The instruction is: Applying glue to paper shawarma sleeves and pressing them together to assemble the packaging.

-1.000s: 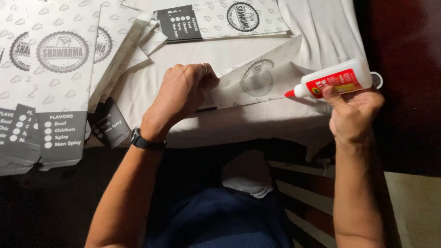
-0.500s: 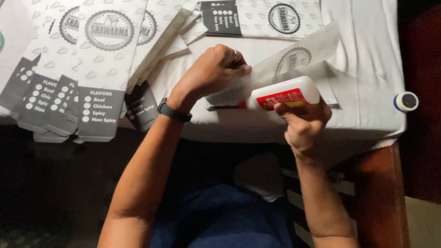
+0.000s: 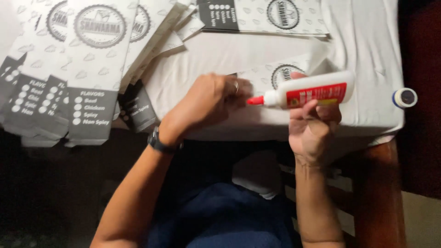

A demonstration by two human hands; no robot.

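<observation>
Glue bottle (image 3: pixel 317 90): one, white with a red label and red nozzle, held level above the desk edge, nozzle pointing toward the left hand.
Right hand (image 3: pixel 313 131): grip closed around the glue bottle from below, thumb over its front.
Left hand (image 3: pixel 209 102): laid flat, fingers spread, pressing on the sleeve; nothing is clasped, so the grip is open. One ring is worn on a finger and one dark watch (image 3: pixel 159 142) on the wrist.
Paper sleeve (image 3: pixel 285 76): one under work, white with a round dark emblem, lying partly under the left hand and behind the bottle.
Risk, glue: a squeeze while the nozzle hangs off the seam would likely drop glue on the cloth or on the left fingers just beside the tip.
Risk, sleeve: if the pressing hand is lifted or slid, the fold could spring open or be glued askew.
Risk, cap: the blue-rimmed cap (image 3: pixel 404 97), one, sits near the desk corner and could be knocked off.
Sleeve stack (image 3: pixel 87 69): overlapping flat sleeves at the left, at least four; the exact count cannot be told. One more sleeve (image 3: pixel 275 16) lies at the far edge.
Desk (image 3: pixel 367 50): one, covered with a white cloth.
</observation>
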